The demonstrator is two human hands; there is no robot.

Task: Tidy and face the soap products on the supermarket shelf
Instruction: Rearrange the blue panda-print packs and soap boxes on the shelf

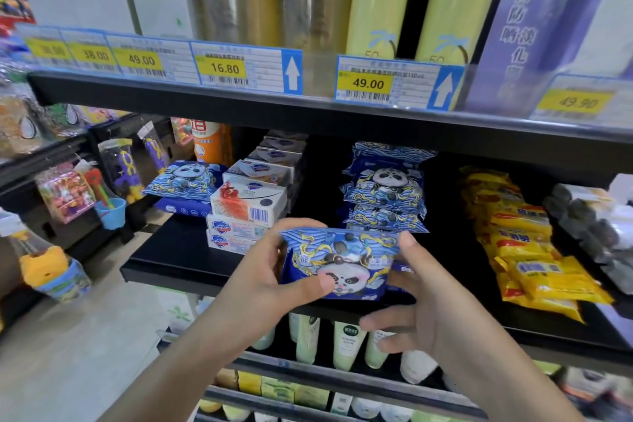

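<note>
Black metal shelf (178, 262): open bare room at front-left corner. Yellow soap packets (534, 250) fill right end. Stack of blue panda-print packs (385, 192) mid-shelf, white boxed soap bars (248, 204) left of it. Blue panda-print pack (339, 264) above front edge, upside down, pinched by left hand (270, 281) and right hand (424, 315).

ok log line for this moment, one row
step: facing | held: panda pack, upside down | left hand: grips pack | right hand: grips pack | where: before panda stack | left: soap boxes
</note>
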